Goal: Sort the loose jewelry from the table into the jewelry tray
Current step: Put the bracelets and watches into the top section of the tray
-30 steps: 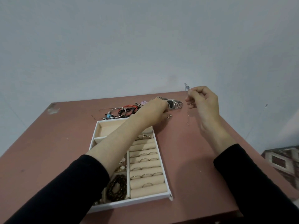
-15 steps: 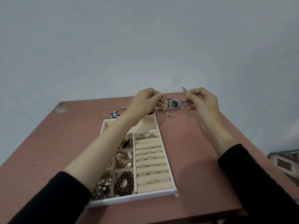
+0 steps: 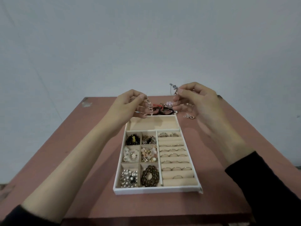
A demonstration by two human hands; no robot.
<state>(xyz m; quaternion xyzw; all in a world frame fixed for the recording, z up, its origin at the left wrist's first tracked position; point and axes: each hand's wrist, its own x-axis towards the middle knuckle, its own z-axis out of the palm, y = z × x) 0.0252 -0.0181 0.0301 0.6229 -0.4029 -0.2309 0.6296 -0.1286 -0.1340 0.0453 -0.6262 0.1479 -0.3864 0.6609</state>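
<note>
A white jewelry tray (image 3: 156, 190) with beige lining lies on the reddish table (image 3: 65, 152); small compartments hold beads, pearls and earrings, and ring rolls fill its right side. My left hand (image 3: 125, 106) pinches a dangling beaded piece (image 3: 149, 106) above the tray's far empty compartment (image 3: 154, 123). My right hand (image 3: 197, 101) pinches a small silver piece on a thin chain (image 3: 174, 88), held up in the air. Loose jewelry (image 3: 164, 109), red and black cords and a pink charm, lies past the tray between my hands.
A small sparkly piece (image 3: 189, 116) lies on the table right of the tray's far corner. The table's far edge meets a grey wall (image 3: 146, 46). A chipped pale spot (image 3: 86, 103) marks the far left corner.
Both hands drew back toward me and rose. The left hand lifted a beaded piece off the pile and now holds it over the tray's far end. The view shifted, centring the tray.
</note>
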